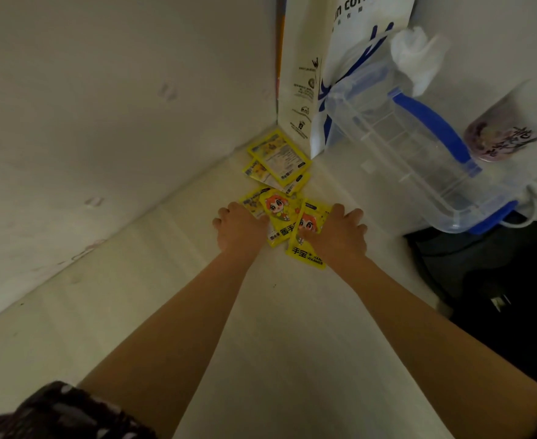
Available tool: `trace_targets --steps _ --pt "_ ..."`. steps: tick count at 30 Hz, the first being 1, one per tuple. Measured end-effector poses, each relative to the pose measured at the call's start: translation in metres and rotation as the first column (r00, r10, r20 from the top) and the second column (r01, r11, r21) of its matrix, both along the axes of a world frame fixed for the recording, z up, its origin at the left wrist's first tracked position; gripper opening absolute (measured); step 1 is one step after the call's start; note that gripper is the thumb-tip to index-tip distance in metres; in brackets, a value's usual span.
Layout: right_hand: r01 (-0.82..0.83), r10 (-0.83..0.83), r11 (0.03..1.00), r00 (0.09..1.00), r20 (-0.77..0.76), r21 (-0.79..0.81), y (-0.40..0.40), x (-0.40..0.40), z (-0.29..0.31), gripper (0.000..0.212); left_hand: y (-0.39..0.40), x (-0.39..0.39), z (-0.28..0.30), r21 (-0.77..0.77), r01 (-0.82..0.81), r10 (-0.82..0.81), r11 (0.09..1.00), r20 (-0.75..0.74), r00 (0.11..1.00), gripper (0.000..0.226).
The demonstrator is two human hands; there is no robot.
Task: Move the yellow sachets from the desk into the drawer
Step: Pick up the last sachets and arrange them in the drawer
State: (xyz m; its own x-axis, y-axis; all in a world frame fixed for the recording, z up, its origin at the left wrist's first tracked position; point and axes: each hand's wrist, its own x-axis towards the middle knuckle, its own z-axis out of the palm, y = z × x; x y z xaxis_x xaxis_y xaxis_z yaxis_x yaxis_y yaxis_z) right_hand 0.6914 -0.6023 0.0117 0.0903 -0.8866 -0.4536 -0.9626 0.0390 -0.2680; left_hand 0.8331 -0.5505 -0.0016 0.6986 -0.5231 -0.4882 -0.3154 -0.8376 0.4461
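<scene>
Yellow sachets [281,198] sit mid-frame in the desk [292,327] corner. Your left hand [240,228] and right hand [340,234] press flat on them, fingers spread. They look light and slippery, so pinch the edges.

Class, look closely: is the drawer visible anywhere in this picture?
No, only the desk with yellow sachets shows; no drawer appears.

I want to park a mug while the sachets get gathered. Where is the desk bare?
Bare: the desk left of the left hand along the wall, and the near strip between the forearms. Crowded: the corner with yellow sachets, paper bag and clear plastic box.
</scene>
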Motion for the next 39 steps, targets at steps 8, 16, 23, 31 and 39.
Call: trace_targets --steps 8,16,23,31,39 --pt "0.02 -0.018 1.0 0.987 0.161 -0.009 0.009 -0.005 0.003 0.064 0.006 -0.001 0.001 0.005 -0.01 0.01 1.0 -0.002 1.0 0.051" --pt "0.16 -0.169 0.982 0.982 0.082 0.104 0.008 -0.011 0.001 0.088 0.001 -0.008 0.008 0.065 0.003 -0.002 0.998 -0.017 1.0 0.06" --pt "0.118 -0.134 0.989 0.973 0.187 0.093 0.016 -0.02 0.003 0.053 0.023 -0.005 0.012 0.066 0.062 -0.061 0.996 -0.02 0.998 0.042" --pt "0.098 -0.134 0.984 0.956 0.259 0.145 0.014 -0.022 0.002 0.058 0.044 0.012 0.013 -0.024 -0.039 0.034 0.999 -0.173 0.984 0.022" --pt "-0.013 0.011 1.0 0.949 0.315 0.003 -0.008 -0.019 0.017 0.034 0.054 0.05 0.027 -0.195 -0.294 0.213 0.936 -0.35 0.912 0.017"
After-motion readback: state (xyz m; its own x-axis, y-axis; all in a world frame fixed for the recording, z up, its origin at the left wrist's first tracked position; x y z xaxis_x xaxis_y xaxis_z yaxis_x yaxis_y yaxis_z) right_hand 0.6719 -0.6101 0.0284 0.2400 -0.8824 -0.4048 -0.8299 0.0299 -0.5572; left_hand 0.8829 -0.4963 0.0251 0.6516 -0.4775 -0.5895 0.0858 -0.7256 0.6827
